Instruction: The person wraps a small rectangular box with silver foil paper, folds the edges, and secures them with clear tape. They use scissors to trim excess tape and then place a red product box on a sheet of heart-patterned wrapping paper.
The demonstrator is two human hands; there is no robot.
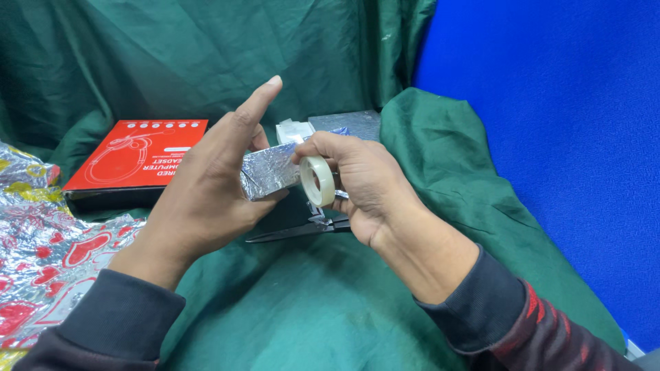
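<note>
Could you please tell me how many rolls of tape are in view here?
1. The tape roll is in the right hand, held against the foil-wrapped box that the left hand holds. Others may be hidden.

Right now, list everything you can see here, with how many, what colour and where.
silver-wrapped box: one, silver foil, held between both hands
tape roll: one, pale clear, in the right hand
scissors: one, black, on the cloth under the hands
red box: one, red lid, left rear
foil wrapping sheet: one, silver with red hearts, far left
green cloth: one, dark green, covering surface and backdrop
blue panel: one, right
left hand: one, gripping the box
right hand: one, holding the tape
</note>
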